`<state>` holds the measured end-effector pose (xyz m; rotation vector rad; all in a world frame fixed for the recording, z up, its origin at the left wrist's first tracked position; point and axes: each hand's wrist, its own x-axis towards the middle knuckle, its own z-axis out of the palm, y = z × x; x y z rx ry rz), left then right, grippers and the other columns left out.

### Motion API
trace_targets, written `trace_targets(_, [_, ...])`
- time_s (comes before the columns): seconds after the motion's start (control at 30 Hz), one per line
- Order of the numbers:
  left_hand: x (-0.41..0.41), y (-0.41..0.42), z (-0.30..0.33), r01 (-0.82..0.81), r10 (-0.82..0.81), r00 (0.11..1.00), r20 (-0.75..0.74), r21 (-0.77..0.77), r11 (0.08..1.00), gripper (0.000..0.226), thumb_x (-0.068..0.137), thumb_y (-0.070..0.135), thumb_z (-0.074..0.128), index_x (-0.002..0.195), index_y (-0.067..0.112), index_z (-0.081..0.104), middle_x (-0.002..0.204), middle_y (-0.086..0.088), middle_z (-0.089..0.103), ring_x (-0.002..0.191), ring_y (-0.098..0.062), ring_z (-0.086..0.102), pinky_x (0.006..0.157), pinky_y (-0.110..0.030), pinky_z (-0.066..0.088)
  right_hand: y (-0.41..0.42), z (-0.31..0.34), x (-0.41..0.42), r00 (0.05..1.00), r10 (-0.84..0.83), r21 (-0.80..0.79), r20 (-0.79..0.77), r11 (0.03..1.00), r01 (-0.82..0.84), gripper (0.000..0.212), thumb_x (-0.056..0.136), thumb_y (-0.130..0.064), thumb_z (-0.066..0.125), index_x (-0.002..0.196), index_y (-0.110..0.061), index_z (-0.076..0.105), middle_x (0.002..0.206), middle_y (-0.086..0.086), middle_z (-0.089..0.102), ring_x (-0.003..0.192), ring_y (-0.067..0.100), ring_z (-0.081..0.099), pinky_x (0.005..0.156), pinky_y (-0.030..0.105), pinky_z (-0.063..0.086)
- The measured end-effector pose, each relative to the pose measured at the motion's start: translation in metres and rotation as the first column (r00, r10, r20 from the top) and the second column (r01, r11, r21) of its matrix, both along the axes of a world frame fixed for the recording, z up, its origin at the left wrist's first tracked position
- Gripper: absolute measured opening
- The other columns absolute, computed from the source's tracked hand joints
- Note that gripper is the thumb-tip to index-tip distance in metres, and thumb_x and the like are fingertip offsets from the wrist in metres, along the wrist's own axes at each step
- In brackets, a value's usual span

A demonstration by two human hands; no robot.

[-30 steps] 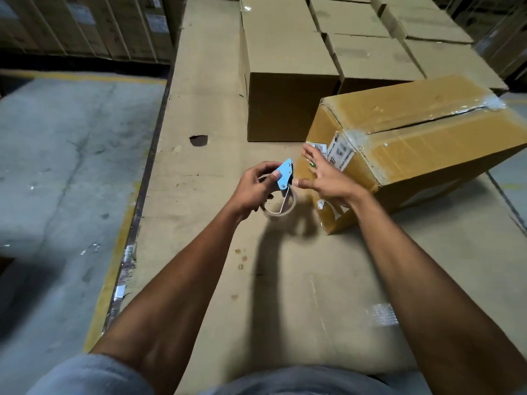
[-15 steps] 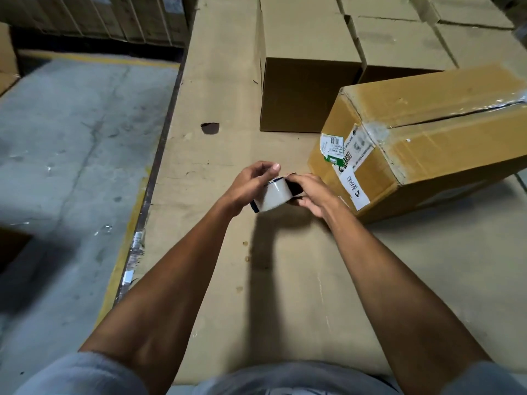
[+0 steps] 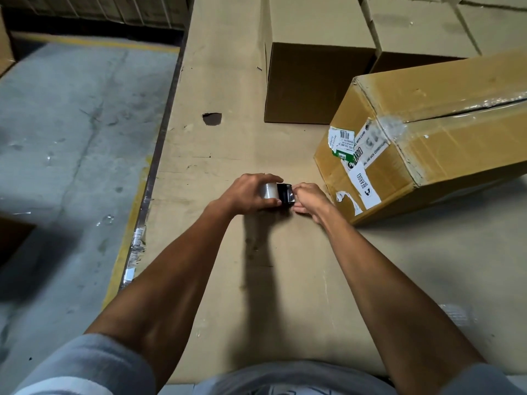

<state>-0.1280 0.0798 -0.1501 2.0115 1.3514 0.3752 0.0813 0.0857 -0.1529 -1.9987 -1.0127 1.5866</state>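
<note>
My left hand (image 3: 248, 193) grips a roll of clear packing tape (image 3: 269, 190) in a small dispenser, held just above the cardboard-covered work surface (image 3: 285, 280). Its dark cutter end (image 3: 286, 193) points right. My right hand (image 3: 309, 198) pinches at that cutter end with its fingertips. To the right lies a taped brown carton (image 3: 433, 138) with white and green labels on its near end face; the carton is tilted, and neither hand touches it.
Several closed cardboard boxes (image 3: 319, 47) stand at the back. A dark hole (image 3: 212, 118) marks the cardboard surface. The surface's left edge (image 3: 148, 195) drops to a grey concrete floor (image 3: 71, 138) with a yellow line.
The right hand left the carton's label and came onto the tape roll. The roll turned so its blue side plate no longer shows. Both hands shifted toward me.
</note>
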Motion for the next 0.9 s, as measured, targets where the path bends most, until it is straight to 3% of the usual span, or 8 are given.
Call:
trace_targets(0.1, [-0.005,0.002,0.002,-0.026,0.026,0.999,-0.026,-0.030,0.999,0.069,0.088,0.059,0.072,0.151,0.029,0.064,0.145,-0.005,0.073,0.130,-0.031,0.068,0.109,-0.042,0.053,0.005,-0.015,0.009,0.991,0.086,0.001,0.102,0.996,-0.087,0.031,0.088,-0.017,0.048,0.108,-0.022,0.071,0.095,0.001,0.062,0.063,0.011,0.053,0.061,0.027,0.050])
trace_targets(0.17, [-0.005,0.006,0.004,0.001,-0.002,0.998,-0.069,-0.026,1.000,0.073,0.090,0.062,0.065,0.152,0.024,0.063,0.150,-0.008,0.069,0.134,-0.033,0.065,0.111,-0.046,0.052,0.002,-0.011,0.010,0.979,0.121,0.032,0.167,0.991,-0.128,0.053,0.084,-0.022,0.052,0.135,-0.019,0.067,0.114,0.003,0.068,0.083,0.015,0.062,0.082,0.036,0.055])
trace_targets(0.27, [0.000,0.009,0.009,0.067,-0.065,0.986,-0.156,0.011,0.998,0.075,0.088,0.066,0.056,0.150,0.024,0.064,0.154,-0.005,0.063,0.137,-0.032,0.062,0.111,-0.052,0.052,-0.001,0.009,0.011,0.918,0.206,0.096,0.339,0.963,-0.252,0.045,0.097,-0.011,0.052,0.140,-0.016,0.066,0.141,0.003,0.067,0.127,0.023,0.062,0.113,0.035,0.046])
trace_targets(0.43, [0.022,0.006,0.029,0.047,-0.012,0.980,-0.199,0.176,0.983,0.083,0.088,0.072,0.051,0.156,0.024,0.059,0.160,-0.005,0.059,0.145,-0.032,0.056,0.116,-0.055,0.048,0.005,0.046,0.012,0.783,0.177,0.294,0.597,0.860,-0.418,0.041,0.099,-0.004,0.049,0.134,-0.016,0.066,0.137,0.011,0.061,0.128,0.031,0.056,0.108,0.037,0.044])
trace_targets(0.6, [0.064,0.003,0.064,-0.047,0.060,0.998,-0.029,0.319,0.946,0.067,0.103,0.047,0.054,0.161,0.013,0.051,0.160,-0.011,0.058,0.144,-0.035,0.056,0.116,-0.051,0.050,0.009,0.109,0.019,0.643,0.040,0.484,0.765,0.623,-0.614,0.039,0.099,-0.008,0.058,0.138,-0.012,0.060,0.133,0.011,0.056,0.113,0.034,0.063,0.092,0.049,0.057])
trace_targets(0.77, [0.120,-0.002,0.092,-0.125,0.077,0.986,0.148,0.351,0.928,0.066,0.105,0.042,0.045,0.160,0.006,0.049,0.160,-0.016,0.057,0.145,-0.037,0.055,0.117,-0.051,0.049,0.006,0.171,0.037,0.563,-0.186,0.587,0.805,0.383,-0.713,0.042,0.095,-0.004,0.066,0.137,-0.011,0.060,0.133,0.012,0.059,0.118,0.028,0.062,0.086,0.041,0.062])
trace_targets(0.83, [0.143,-0.004,0.098,-0.159,0.080,0.967,0.240,0.331,0.930,0.065,0.110,0.042,0.045,0.166,0.009,0.043,0.169,-0.013,0.050,0.153,-0.033,0.048,0.124,-0.050,0.043,0.006,0.188,0.055,0.529,-0.244,0.581,0.813,0.406,-0.706,0.042,0.098,-0.012,0.065,0.139,-0.014,0.058,0.138,0.011,0.058,0.125,0.027,0.059,0.093,0.041,0.059])
trace_targets(0.9, [0.165,-0.005,0.106,-0.242,0.136,0.909,0.395,0.233,0.942,0.068,0.114,0.045,0.047,0.172,0.012,0.031,0.176,-0.011,0.039,0.161,-0.029,0.038,0.131,-0.046,0.035,0.010,0.201,0.079,0.497,-0.233,0.537,0.836,0.532,-0.654,0.047,0.103,-0.028,0.058,0.148,-0.015,0.050,0.150,0.013,0.052,0.142,0.030,0.048,0.114,0.050,0.046])
